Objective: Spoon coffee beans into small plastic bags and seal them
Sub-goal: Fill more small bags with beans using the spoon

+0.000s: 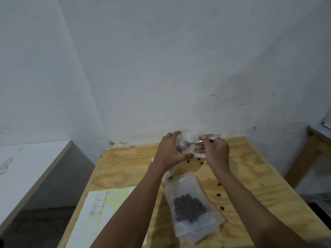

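**Both hands on one bag at the table's far edge, spoon inside**

Left hand (169,151): fingers and thumb curled round a clear plastic bag (186,149), holding its mouth apart. Thumb sits on the near side, fingers on the far side. Bag is held up off the wooden table (250,176), near its far edge.

Right hand (215,152): fingers pinch the handle of a metal spoon (195,142). Bowl end is inside the bag. Can't tell whether the bowl carries beans; the plastic blurs it.

Counts:
- 1 bag in hand.
- 1 filled bag (189,206) lying flat toward the near edge, dark beans clustered in its lower half, on a stack of more clear bags; stack count unreadable.
- About 7 loose beans (222,208) on the table, between the hands and down the right side of the filled bag.
- 1 label sheet (93,221) at the near-left corner, about 5 labels visible, text illegible, bottom cut off.

A pale bag or sack under the left wrist is mostly hidden.
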Demonstrator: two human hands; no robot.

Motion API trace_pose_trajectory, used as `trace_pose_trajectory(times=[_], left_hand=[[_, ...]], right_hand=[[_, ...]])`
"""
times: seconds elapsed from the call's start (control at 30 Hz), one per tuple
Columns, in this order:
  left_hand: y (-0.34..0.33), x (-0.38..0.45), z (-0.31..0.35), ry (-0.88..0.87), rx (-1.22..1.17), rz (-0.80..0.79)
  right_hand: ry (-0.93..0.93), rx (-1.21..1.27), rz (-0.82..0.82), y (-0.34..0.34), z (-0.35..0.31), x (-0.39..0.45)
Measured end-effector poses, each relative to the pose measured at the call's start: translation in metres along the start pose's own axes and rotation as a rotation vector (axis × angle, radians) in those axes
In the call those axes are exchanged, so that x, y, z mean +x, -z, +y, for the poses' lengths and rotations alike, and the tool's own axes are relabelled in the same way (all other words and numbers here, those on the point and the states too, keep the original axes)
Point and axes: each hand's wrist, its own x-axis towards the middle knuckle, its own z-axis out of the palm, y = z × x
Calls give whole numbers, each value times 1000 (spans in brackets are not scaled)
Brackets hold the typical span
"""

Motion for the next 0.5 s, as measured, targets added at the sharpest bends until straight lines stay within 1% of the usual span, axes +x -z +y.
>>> trace_pose_trajectory(times=[0.03,0.1,0.17,0.2,0.27,0.33,0.4,0.5], left_hand=[[-1,1,0,8,-9,-1],[-2,5,-1,38,-60,2],[-2,10,0,64,-116,2],[-2,13,1,74,-141,-9],[-1,21,7,105,-195,-47],[-2,31,14,122,-239,-95],[-6,41,19,118,-256,-146],[-16,51,20,142,-254,-211]], right_hand=[[38,-7,42,1,0,-1],[60,2,210,3,5,4],[28,15,356,9,12,13],[-1,8,389,12,18,18],[-67,-54,378,18,31,27],[-114,-149,297,21,44,31],[-122,-186,217,21,53,32],[-101,-190,176,19,61,30]])
